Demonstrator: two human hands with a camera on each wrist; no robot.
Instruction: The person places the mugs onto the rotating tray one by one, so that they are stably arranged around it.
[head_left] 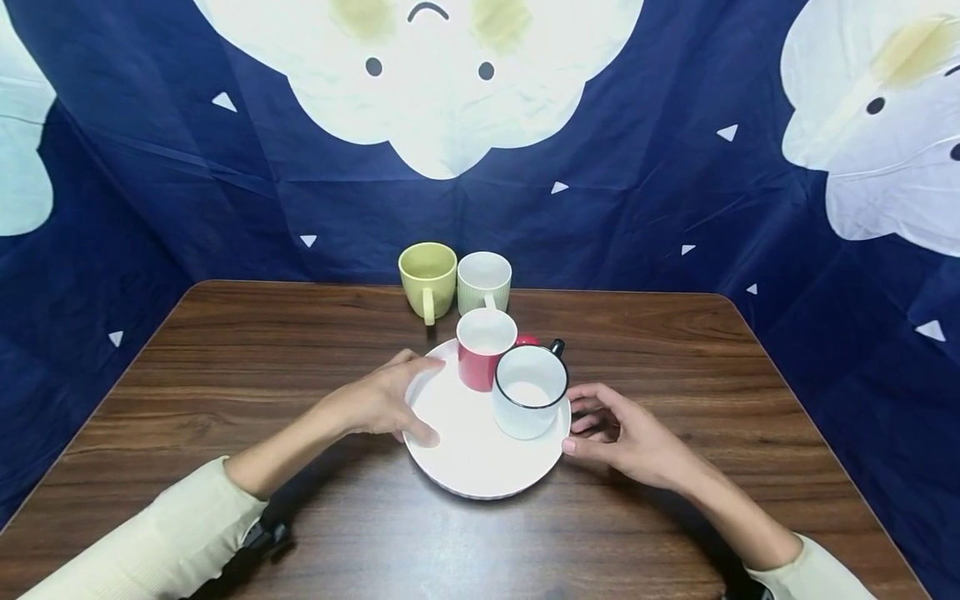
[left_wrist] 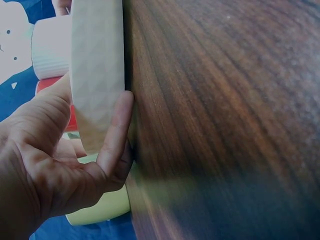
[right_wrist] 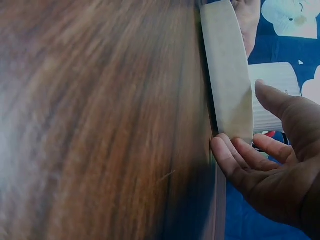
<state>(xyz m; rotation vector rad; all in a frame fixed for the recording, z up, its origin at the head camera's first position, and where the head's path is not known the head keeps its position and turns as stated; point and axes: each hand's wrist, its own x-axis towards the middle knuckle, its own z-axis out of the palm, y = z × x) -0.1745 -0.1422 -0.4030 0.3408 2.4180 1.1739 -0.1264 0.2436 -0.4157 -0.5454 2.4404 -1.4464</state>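
Observation:
A thick round white tray (head_left: 468,462) with a patterned side wall sits on the wooden table. It bears a red mug (head_left: 475,369) with a white inside and a white mug (head_left: 517,418) with a black rim and black handle. My left hand (head_left: 386,400) grips the tray's left edge, thumb on top and fingers at the wall's lower edge. From the right side, my right hand (head_left: 637,442) holds the tray with bent fingertips against the wall (right_wrist: 230,85) and the thumb at the rim.
Behind the tray stand a yellow-green mug (head_left: 431,283) and a pale ribbed mug (head_left: 480,287), side by side near the table's (head_left: 247,333) back edge. A dark blue cloth (head_left: 637,217) with white cloud shapes hangs behind and beside the table.

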